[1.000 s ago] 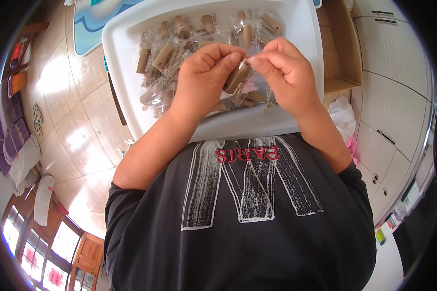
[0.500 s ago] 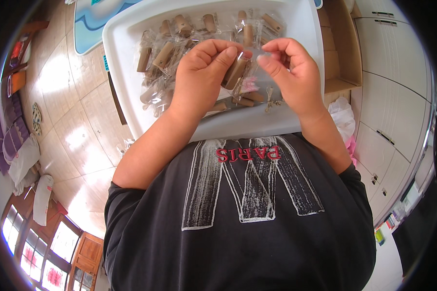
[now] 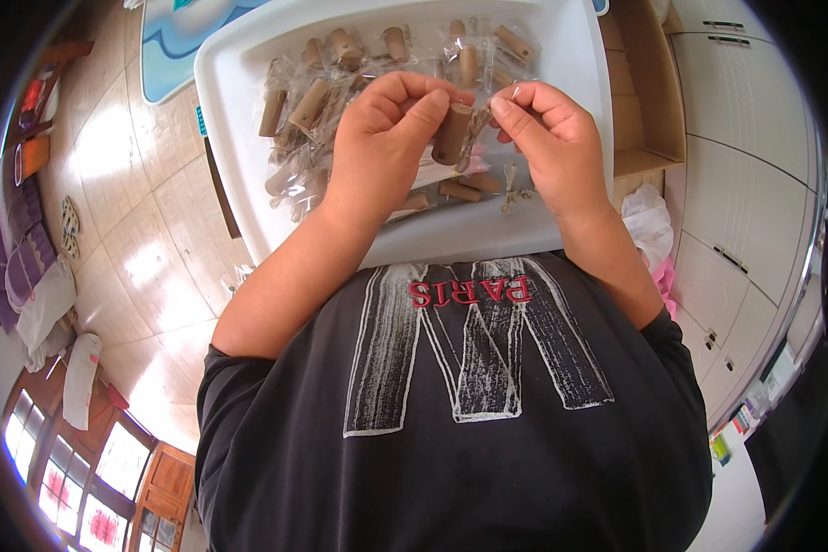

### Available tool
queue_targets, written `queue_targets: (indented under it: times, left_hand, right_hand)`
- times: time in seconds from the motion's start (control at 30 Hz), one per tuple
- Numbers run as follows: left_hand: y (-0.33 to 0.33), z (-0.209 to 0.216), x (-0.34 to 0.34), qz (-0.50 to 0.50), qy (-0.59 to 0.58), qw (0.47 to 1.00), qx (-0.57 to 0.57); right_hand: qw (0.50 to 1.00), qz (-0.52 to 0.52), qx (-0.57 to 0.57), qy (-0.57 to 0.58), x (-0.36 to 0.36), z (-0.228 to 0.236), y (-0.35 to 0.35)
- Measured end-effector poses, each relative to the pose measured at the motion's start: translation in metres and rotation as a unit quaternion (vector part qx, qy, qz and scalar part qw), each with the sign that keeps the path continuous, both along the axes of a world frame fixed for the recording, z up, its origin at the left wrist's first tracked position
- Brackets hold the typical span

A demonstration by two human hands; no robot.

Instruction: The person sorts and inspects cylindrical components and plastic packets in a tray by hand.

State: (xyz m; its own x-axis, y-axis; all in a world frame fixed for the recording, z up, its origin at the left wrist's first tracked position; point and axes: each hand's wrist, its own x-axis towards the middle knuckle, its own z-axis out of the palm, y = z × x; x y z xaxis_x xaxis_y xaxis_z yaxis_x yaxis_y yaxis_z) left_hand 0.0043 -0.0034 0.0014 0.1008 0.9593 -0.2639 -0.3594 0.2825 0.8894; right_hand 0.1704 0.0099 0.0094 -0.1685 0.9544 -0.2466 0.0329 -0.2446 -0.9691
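Over a white plastic tub [image 3: 213, 69], my left hand [image 3: 377, 138] pinches the top of a small clear plastic bag. A brown cylinder [image 3: 451, 138] hangs in that bag, just under my left fingertips. My right hand [image 3: 561, 138] is closed with thumb and forefinger together at the bag's other upper corner. Thin cord [image 3: 476, 138] shows beside the cylinder. Several bagged brown cylinders [image 3: 310, 104] lie in the left and far parts of the tub. Nearer to me are a few cylinders without a visible wrapper [image 3: 460, 190] and a small bundle of cord [image 3: 511, 179].
An open cardboard box [image 3: 653, 152] stands against the tub's right side, with white cabinets [image 3: 750, 156] beyond it. A white plastic bag [image 3: 649, 225] sits by my right elbow. At the far left is a blue-patterned tabletop [image 3: 164, 55] above the tiled floor [image 3: 110, 193].
My right hand has closed its fingers on the bag's edge and drawn it taut. The cylinder has swung from tilted to nearly upright. My left hand has barely moved.
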Motion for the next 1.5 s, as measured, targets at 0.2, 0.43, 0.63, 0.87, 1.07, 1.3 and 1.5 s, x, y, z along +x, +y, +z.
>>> queue_targets:
  times: [0.2,0.43,0.63,0.87,1.07,1.3,1.5]
  left_hand:
    - [-0.001,0.002,0.001,-0.010,-0.014,0.999,-0.031]
    - [-0.004,-0.001,0.001,-0.022,0.039,0.999,-0.024]
    - [-0.006,0.001,0.005,0.005,0.024,0.999,-0.037]
    - [-0.008,0.002,0.005,-0.002,0.012,0.999,-0.045]
    - [-0.009,0.006,0.007,0.000,0.012,0.999,-0.052]
    - [-0.014,-0.005,0.003,-0.006,0.022,1.000,-0.020]
    - [-0.017,-0.008,0.001,-0.018,0.139,0.985,0.098]
  right_hand:
    - [0.998,0.003,0.041,-0.048,0.003,-0.005,-0.003]
    - [0.994,-0.025,0.070,-0.082,0.000,-0.002,-0.006]
    - [0.999,-0.034,0.036,-0.018,0.000,-0.001,-0.008]
    - [0.998,-0.049,-0.006,0.036,0.006,-0.006,-0.011]
    - [0.993,-0.056,-0.024,0.097,0.011,-0.011,-0.015]
    - [0.990,-0.035,-0.075,0.113,0.017,-0.015,-0.017]
    - [0.992,-0.014,-0.072,0.100,0.009,-0.003,-0.015]
